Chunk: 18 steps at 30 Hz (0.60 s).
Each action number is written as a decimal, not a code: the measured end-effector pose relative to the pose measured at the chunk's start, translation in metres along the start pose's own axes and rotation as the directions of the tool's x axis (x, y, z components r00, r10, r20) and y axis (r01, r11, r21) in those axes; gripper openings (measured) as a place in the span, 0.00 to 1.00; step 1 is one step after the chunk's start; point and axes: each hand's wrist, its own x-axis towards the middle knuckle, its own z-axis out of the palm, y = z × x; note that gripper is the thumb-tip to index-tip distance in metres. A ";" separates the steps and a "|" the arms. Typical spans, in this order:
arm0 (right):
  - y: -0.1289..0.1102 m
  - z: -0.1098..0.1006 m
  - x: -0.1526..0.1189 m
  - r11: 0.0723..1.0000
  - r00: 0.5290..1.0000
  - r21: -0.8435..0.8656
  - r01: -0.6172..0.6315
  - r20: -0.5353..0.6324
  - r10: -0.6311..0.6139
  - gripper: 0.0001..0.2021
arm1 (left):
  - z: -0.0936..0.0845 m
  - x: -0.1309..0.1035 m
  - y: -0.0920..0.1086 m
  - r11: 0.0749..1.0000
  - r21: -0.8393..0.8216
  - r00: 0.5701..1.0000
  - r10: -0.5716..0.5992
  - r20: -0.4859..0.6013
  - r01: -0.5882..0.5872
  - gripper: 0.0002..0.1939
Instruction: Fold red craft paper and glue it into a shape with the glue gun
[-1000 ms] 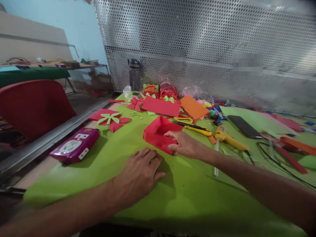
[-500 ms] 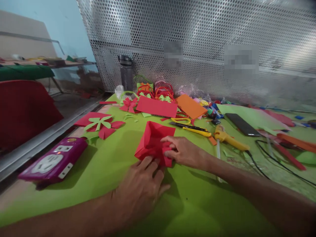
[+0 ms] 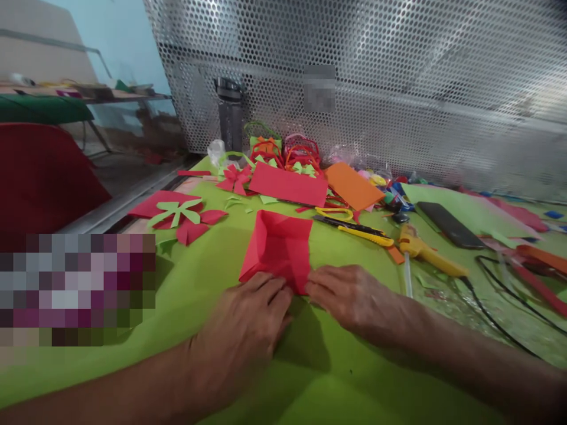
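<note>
A red folded paper box with an open top stands in the middle of the green-covered table. My left hand has its bent fingers over the near left edge of the box and is closed on it; the thumb lies low in front. At the near right corner, my right hand pinches the box wall between fingers and thumb. Both hands hide the near side of the box. Just beyond it lie a yellow-handled utility knife and yellow-handled scissors.
To the right are a yellow glue gun with a cord and a black phone. Red flower cutouts, a red sheet, an orange sheet and a dark bottle lie or stand farther back, before a perforated metal panel.
My right hand has drawn back from inside the box to its near right corner. My left hand stays at the near edge. The view has shifted slightly.
</note>
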 end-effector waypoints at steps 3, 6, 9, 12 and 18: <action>-0.004 -0.001 0.000 0.977 0.995 -0.189 0.100 0.041 -0.094 0.09 | 0.001 0.000 0.001 0.999 -0.010 0.999 -0.037 -0.006 0.037 0.09; -0.007 -0.001 0.001 0.951 0.991 -0.279 0.132 0.065 -0.119 0.09 | 0.003 -0.002 0.000 0.999 -0.013 1.000 -0.030 0.002 0.030 0.12; -0.007 0.001 0.002 0.945 0.993 -0.304 0.117 0.058 -0.104 0.09 | 0.005 -0.002 -0.002 1.000 -0.020 0.998 0.006 0.056 -0.005 0.10; -0.004 0.004 0.002 0.958 0.997 -0.277 0.076 0.033 -0.070 0.09 | 0.003 0.000 -0.003 0.999 -0.052 0.990 -0.001 0.144 0.008 0.09; -0.002 0.005 0.001 0.994 1.000 -0.110 0.003 -0.008 -0.004 0.08 | 0.004 0.001 -0.003 0.998 -0.057 0.979 0.002 0.204 0.010 0.13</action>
